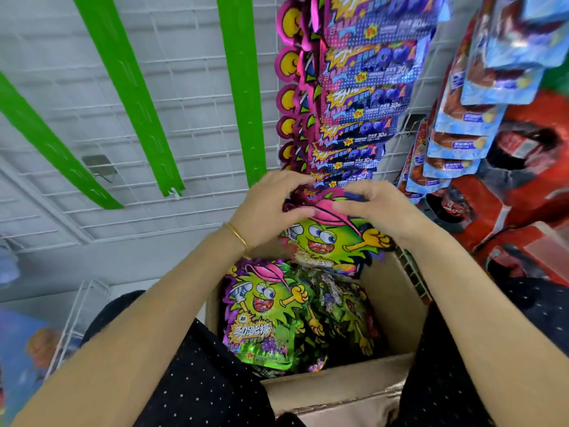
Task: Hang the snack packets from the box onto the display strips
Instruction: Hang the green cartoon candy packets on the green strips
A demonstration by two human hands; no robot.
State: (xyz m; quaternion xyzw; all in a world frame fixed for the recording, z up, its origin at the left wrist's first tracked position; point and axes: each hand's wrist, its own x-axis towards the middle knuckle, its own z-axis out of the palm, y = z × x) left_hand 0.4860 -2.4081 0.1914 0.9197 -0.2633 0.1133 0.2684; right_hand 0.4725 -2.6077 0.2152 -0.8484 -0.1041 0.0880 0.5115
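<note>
A green cartoon-monster snack packet [331, 241] hangs upright at the bottom of a filled strip of purple packets [366, 100]. My left hand [271, 208] pinches its pink top edge from the left. My right hand [374, 208] grips that top edge from the right. Below sits an open cardboard box [391, 306] between my knees, holding several more green monster packets [261, 312]. Three bare green display strips [240, 87] hang on the white wire grid to the left.
Blue packets [462, 118] hang on a strip at the right, with red cartons [523, 192] behind them. A white wire grid panel [184, 72] backs the strips. A wire rack [77, 309] stands at the lower left.
</note>
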